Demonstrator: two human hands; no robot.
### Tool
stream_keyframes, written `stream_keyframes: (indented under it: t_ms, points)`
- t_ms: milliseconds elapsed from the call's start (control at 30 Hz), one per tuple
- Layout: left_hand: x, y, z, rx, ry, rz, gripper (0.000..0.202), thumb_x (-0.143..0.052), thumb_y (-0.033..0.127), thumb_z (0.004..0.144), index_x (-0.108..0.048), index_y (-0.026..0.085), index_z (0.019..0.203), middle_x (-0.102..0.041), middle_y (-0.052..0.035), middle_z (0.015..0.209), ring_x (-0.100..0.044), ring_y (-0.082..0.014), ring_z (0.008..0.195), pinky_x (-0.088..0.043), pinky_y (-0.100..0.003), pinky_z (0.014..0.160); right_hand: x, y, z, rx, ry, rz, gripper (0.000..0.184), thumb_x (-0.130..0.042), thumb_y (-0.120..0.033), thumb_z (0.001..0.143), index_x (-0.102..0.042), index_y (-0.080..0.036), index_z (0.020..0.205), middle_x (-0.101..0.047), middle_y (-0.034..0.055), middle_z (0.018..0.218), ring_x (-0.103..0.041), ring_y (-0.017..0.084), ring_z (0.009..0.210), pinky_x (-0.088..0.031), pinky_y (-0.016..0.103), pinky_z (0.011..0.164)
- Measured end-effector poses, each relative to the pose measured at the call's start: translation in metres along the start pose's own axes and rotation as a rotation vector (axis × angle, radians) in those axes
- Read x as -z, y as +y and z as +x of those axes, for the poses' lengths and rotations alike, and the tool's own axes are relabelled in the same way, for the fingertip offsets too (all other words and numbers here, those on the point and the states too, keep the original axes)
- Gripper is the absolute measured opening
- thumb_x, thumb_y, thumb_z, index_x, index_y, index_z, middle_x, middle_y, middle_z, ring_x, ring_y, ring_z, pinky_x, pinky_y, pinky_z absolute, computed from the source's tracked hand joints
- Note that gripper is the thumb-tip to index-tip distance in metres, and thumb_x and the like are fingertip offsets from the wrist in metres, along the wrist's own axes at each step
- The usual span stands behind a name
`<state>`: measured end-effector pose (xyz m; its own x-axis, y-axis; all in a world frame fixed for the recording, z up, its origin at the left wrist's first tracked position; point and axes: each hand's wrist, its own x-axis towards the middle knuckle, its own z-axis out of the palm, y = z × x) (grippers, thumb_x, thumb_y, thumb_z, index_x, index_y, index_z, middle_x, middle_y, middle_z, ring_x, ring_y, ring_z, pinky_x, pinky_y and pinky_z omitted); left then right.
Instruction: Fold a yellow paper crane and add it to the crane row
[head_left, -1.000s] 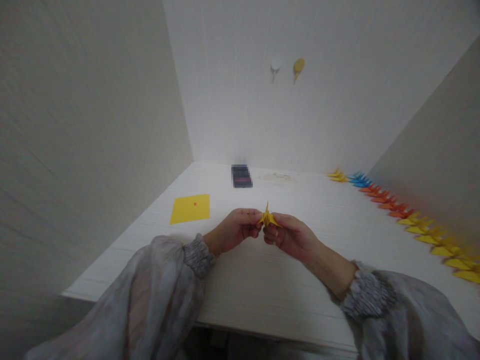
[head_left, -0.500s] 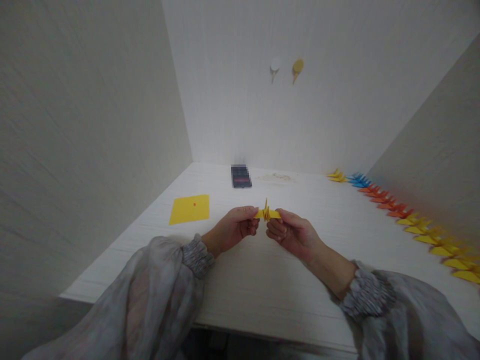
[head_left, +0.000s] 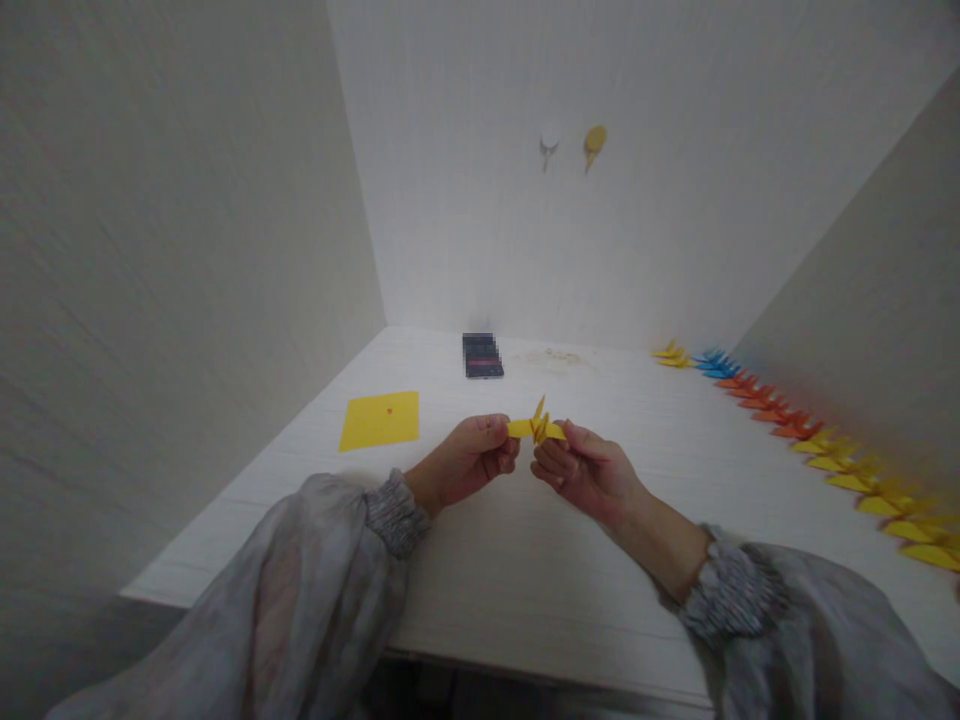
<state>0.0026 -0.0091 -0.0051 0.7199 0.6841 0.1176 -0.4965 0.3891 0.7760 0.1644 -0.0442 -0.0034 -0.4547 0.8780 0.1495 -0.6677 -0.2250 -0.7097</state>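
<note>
A small yellow paper crane (head_left: 536,428) is held just above the white table (head_left: 525,570), approx. at the centre of the view. Its left wing is pinched between thumb & forefinger of the left hand (head_left: 469,462), the other fingers being curled in toward the palm. Its right wing is gripped the same way by the right hand (head_left: 585,468), also w/ the remaining fingers curled. Two points are seen sticking up from the crane's middle; finer folds are too small to be made out.

A flat yellow sheet (head_left: 380,420) is laid on the table to the left, well apart from the hands; a small red dot (head_left: 389,411) is marked near its middle. A dark device (head_left: 482,356), poss. a phone, is placed near the back wall; its face is blurred, so no writing can be read.

Along the right wall a row of folded cranes (head_left: 825,445) is lined up: yellow & blue at the far end, then orange, then yellow. Two hooks, one white (head_left: 550,143) & one gold (head_left: 595,141), are fixed to the back wall.
</note>
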Motion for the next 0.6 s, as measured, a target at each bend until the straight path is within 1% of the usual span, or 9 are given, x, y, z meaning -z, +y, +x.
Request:
stream_keyframes:
  t_ms: [133,200,333,500,600]
  points:
    - [0.0008,-0.0013,0.0005,0.021,0.055,0.036,0.025,-0.055,0.035,0.074,-0.05,0.01,0.07,-0.048,0.0001,0.062,-0.045,-0.0046,0.054,-0.035,-0.016,0.05,-0.0005,-0.0025,-0.0003,-0.009,0.012,0.029,0.027,-0.042,-0.023,0.082,-0.046,-0.014,0.056,-0.036,-0.0036,0.046,-0.033,0.007,0.044,-0.028,0.022,0.048]
    - [0.001,-0.0014,0.0006,0.026,0.056,0.041,0.024,-0.056,0.033,0.074,-0.048,0.011,0.068,-0.048,0.0006,0.061,-0.044,-0.004,0.052,-0.034,-0.015,0.049,-0.0005,-0.0032,-0.0007,-0.013,0.019,0.037,0.029,-0.04,-0.023,0.083,-0.046,-0.014,0.056,-0.035,-0.0035,0.046,-0.033,0.007,0.044,-0.029,0.022,0.049]
    - [0.0012,-0.0007,0.0004,0.018,0.019,0.019,0.026,-0.061,0.029,0.069,-0.043,0.012,0.062,-0.046,0.0021,0.058,-0.042,-0.0029,0.049,-0.032,-0.015,0.047,0.0001,-0.0034,-0.0006,-0.027,0.043,0.041,0.032,-0.039,-0.024,0.083,-0.046,-0.014,0.054,-0.035,-0.0034,0.046,-0.033,0.008,0.044,-0.03,0.023,0.049]
    - [0.0007,0.0001,0.0001,-0.035,0.034,-0.006,0.027,-0.062,0.03,0.068,-0.044,0.012,0.06,-0.043,0.0027,0.055,-0.038,-0.0027,0.048,-0.03,-0.015,0.045,-0.001,-0.0039,-0.0002,-0.019,0.074,0.027,0.029,-0.042,-0.023,0.082,-0.046,-0.015,0.054,-0.035,-0.0034,0.047,-0.033,0.008,0.044,-0.03,0.023,0.048]
    - [-0.0002,0.001,0.0,-0.036,0.04,-0.027,0.027,-0.064,0.03,0.067,-0.045,0.011,0.059,-0.042,0.003,0.054,-0.037,-0.0026,0.047,-0.029,-0.015,0.044,-0.0029,-0.0036,-0.0004,0.013,0.096,-0.008,0.027,-0.045,-0.023,0.08,-0.044,-0.016,0.054,-0.033,-0.0039,0.046,-0.031,0.008,0.044,-0.029,0.023,0.047]
